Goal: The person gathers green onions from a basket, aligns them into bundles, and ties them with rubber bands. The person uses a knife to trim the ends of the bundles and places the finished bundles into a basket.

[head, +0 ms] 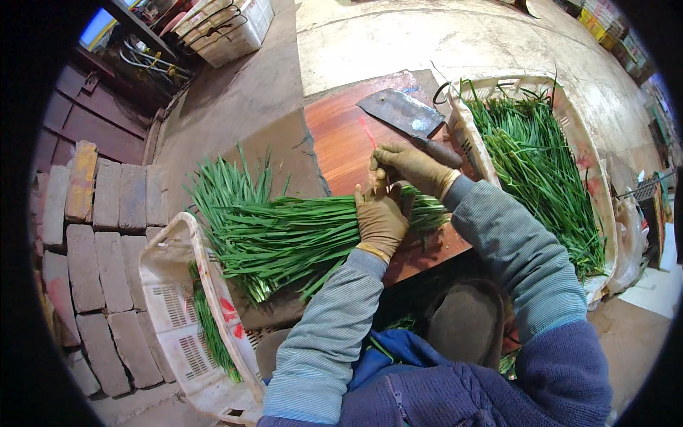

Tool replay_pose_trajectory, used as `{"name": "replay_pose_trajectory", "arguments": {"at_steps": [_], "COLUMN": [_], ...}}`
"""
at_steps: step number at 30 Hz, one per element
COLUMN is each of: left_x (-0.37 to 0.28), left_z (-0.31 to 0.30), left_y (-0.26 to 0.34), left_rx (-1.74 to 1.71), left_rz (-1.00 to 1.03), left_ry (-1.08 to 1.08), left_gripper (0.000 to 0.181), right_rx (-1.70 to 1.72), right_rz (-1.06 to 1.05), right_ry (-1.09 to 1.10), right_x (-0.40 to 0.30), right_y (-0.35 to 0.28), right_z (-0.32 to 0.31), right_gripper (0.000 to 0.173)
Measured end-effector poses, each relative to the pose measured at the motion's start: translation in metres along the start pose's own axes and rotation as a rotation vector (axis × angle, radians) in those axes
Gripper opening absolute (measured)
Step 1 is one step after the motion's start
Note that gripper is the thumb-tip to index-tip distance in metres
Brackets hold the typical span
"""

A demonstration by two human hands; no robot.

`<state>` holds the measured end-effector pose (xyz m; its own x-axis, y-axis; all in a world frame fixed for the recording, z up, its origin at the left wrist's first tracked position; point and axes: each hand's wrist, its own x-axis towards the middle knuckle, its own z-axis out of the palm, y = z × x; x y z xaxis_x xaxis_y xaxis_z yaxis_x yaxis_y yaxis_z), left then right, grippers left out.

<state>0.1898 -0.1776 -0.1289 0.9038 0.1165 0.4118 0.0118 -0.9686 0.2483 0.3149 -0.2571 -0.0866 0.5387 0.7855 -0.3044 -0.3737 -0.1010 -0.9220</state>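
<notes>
A bunch of long green leaves, apparently garlic chives (299, 219), lies across a wood-patterned board (336, 139). My left hand (381, 219), in a tan glove, grips the bunch from above near its right end. Close above it, my gloved right hand (411, 165) pinches a thin red tie (367, 131), whose free end sticks up past the fingers. The fingertips of both hands meet over the bunch, and the tie's lower part is hidden there. Beyond my right hand rests a cleaver (403, 112), its dark handle (440, 153) pointing toward me.
At right stands a white plastic crate (603, 213) full of loose green leaves (533, 171). Another white crate (165, 267), at lower left, holds a tied bunch (211, 320). Stacked bricks (88, 261) line the left side. A white bin (235, 32) sits farther back.
</notes>
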Motion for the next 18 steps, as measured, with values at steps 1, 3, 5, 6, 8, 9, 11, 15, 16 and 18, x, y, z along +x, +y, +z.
{"name": "replay_pose_trajectory", "arguments": {"at_steps": [1, 3, 5, 6, 8, 9, 11, 15, 16, 18], "left_x": [0.001, -0.002, -0.008, -0.011, -0.013, -0.014, -0.013, -0.002, 0.002, 0.009], "left_z": [0.002, 0.004, 0.004, 0.005, 0.006, 0.005, -0.001, -0.032, -0.040, -0.052], "left_y": [-0.001, -0.004, -0.007, -0.008, -0.008, -0.008, -0.010, -0.023, -0.022, -0.015], "left_rx": [-0.002, -0.019, 0.018, 0.031, 0.030, 0.008, -0.055, -0.044, -0.119, -0.266], "left_rz": [-0.002, -0.006, 0.058, 0.056, 0.058, 0.067, 0.109, -0.043, -0.017, 0.016], "left_ry": [-0.089, -0.290, -0.202, -0.180, -0.132, -0.129, -0.075, 0.154, 0.202, 0.282], "left_gripper": [0.037, 0.033, 0.028, 0.028, 0.030, 0.031, 0.034, 0.044, 0.045, 0.048], "right_rx": [0.009, -0.203, -0.566, -0.556, -0.522, -0.482, -0.587, -1.330, -1.404, -1.536], "right_rz": [0.055, 0.028, 0.016, 0.031, 0.000, -0.017, -0.181, -0.345, -0.212, -0.098], "right_ry": [0.067, 0.176, 0.248, 0.250, 0.171, 0.087, 0.091, 0.721, 0.674, 0.612], "right_x": [0.004, 0.021, 0.049, 0.062, 0.077, 0.078, 0.072, 0.024, 0.012, -0.003], "right_y": [0.004, 0.016, 0.026, 0.029, 0.029, 0.027, 0.015, 0.002, 0.006, 0.019], "right_z": [0.005, 0.013, 0.016, 0.016, 0.004, -0.003, -0.026, -0.086, -0.095, -0.101], "right_gripper": [0.028, 0.030, 0.032, 0.032, 0.033, 0.034, 0.045, 0.042, 0.039, 0.035]}}
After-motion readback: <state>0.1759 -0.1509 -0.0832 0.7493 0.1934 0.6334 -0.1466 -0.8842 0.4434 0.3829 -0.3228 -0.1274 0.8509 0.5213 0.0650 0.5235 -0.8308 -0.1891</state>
